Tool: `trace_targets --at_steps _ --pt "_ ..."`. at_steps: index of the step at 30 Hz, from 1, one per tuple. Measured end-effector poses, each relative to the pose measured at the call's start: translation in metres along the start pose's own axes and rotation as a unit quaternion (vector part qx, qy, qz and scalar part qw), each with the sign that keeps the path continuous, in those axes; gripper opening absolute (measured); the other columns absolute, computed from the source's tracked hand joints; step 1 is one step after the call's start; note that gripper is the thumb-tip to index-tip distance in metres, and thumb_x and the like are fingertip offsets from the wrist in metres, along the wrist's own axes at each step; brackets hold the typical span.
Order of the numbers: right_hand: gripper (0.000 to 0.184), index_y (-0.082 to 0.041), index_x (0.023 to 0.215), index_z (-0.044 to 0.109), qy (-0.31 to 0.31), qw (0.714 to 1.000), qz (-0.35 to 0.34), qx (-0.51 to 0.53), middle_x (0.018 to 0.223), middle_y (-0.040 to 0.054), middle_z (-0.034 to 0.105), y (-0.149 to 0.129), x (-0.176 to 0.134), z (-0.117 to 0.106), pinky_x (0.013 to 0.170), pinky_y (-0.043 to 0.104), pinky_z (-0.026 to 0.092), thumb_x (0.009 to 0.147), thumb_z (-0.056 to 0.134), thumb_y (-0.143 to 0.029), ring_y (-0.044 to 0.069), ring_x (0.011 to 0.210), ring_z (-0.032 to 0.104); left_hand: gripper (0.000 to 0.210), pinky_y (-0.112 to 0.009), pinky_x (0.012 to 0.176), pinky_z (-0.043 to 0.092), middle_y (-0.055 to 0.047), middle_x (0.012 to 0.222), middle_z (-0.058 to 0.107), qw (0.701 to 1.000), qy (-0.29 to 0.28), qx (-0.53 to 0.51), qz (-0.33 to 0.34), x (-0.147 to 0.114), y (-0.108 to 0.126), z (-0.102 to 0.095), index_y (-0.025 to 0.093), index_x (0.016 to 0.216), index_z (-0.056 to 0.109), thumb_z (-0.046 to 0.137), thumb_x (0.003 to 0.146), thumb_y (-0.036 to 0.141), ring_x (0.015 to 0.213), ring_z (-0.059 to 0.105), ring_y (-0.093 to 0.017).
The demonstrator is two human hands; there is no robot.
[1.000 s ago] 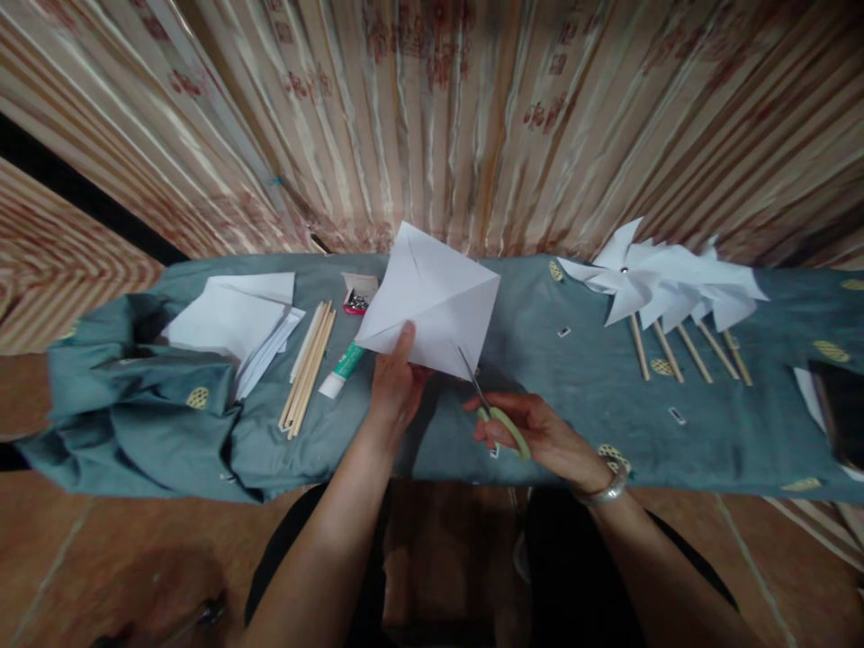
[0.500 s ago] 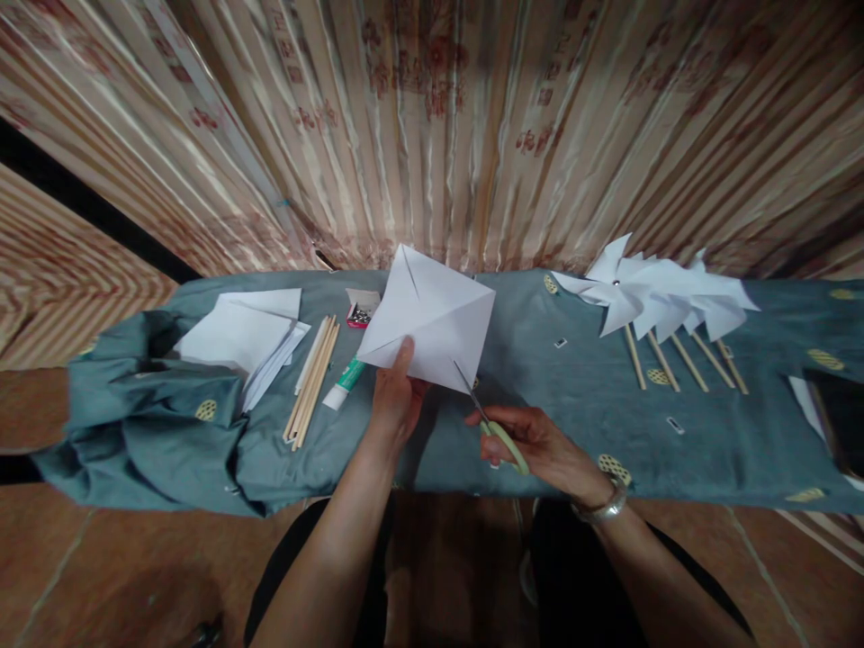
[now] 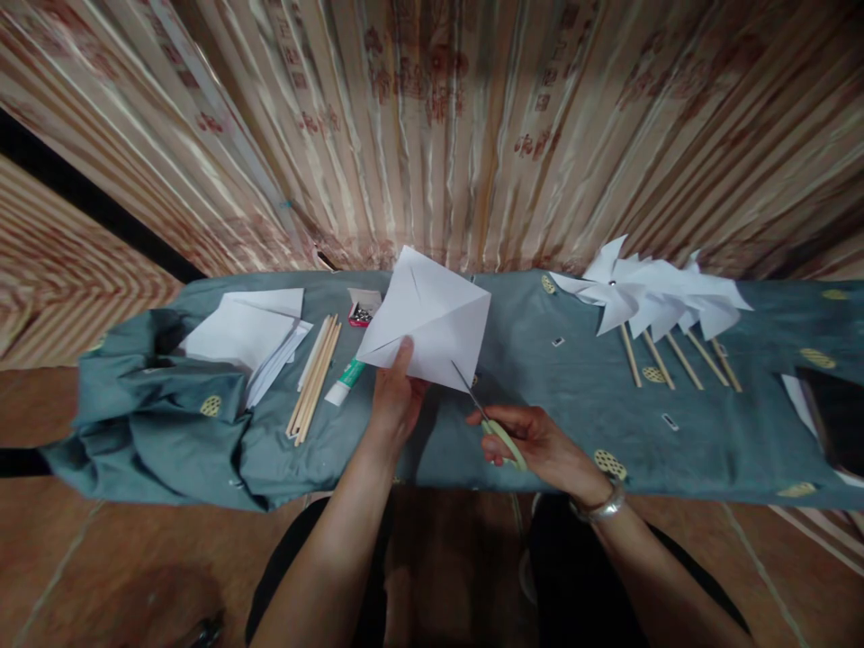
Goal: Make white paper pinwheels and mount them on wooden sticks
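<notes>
My left hand (image 3: 398,396) grips a square white sheet of paper (image 3: 438,310) at its lower edge, thumb on top and fingers hidden underneath. Crease lines cross the sheet, and slits run inward from its top and left corners. In my right hand (image 3: 530,441) is a pair of scissors (image 3: 503,441) with light green handles. Their blades lie at the sheet's bottom right corner and point toward its middle. The blades look nearly closed on the paper.
Left on the green cloth (image 3: 533,396) are white paper sheets (image 3: 239,328), wooden sticks (image 3: 314,382), a green-and-white tube (image 3: 346,380) and a small box of metal pins (image 3: 363,310). Several paper pinwheels (image 3: 614,283) on sticks lie right, near a dark flat device (image 3: 833,418). A curtain (image 3: 432,135) hangs behind.
The view has shifted slightly. The hands, paper and scissors keep nearly the same pose, with the scissors still at the bottom right corner.
</notes>
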State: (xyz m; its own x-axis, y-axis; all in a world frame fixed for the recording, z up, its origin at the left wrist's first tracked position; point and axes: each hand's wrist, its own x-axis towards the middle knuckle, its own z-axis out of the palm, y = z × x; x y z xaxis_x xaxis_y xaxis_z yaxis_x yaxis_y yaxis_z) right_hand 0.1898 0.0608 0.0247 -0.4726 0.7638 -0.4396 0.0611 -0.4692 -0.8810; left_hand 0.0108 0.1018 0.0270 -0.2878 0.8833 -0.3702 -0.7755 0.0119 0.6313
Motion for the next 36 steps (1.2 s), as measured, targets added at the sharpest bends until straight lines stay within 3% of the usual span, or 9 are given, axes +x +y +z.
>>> trace_targets --at_steps 9,21,36 --pt "0.049 -0.014 0.099 0.068 -0.006 0.998 -0.05 -0.026 0.063 -0.0014 0.062 0.0034 -0.0024 -0.0024 0.056 0.023 0.045 0.068 0.078 -0.051 0.009 0.056 0.055 0.02 -0.02 0.066 0.055 -0.001 0.087 0.073 1.0 -0.008 0.026 -0.015 -0.0101 -0.0031 0.0043 0.016 0.105 0.067 0.059 0.087 0.013 0.07 0.067 -0.011" --pt "0.052 -0.015 0.095 0.069 0.019 1.0 -0.013 -0.002 0.061 -0.0038 0.06 0.0027 -0.0011 0.0004 0.053 0.021 0.044 0.059 0.083 -0.05 0.008 0.054 0.055 0.018 -0.021 0.068 0.054 -0.002 0.087 0.073 0.999 0.006 0.028 -0.015 -0.0084 -0.0031 0.0048 0.016 0.102 0.067 0.062 0.085 0.014 0.071 0.067 -0.011" --pt "0.055 -0.017 0.098 0.061 0.026 0.999 -0.01 0.03 0.064 -0.0042 0.061 0.0071 0.0044 0.0001 0.054 0.022 0.046 0.06 0.084 -0.049 0.009 0.053 0.057 0.025 -0.021 0.067 0.054 -0.003 0.099 0.073 0.999 -0.005 0.037 -0.023 -0.0078 -0.0088 0.0034 0.018 0.107 0.067 0.067 0.082 0.017 0.074 0.068 -0.012"
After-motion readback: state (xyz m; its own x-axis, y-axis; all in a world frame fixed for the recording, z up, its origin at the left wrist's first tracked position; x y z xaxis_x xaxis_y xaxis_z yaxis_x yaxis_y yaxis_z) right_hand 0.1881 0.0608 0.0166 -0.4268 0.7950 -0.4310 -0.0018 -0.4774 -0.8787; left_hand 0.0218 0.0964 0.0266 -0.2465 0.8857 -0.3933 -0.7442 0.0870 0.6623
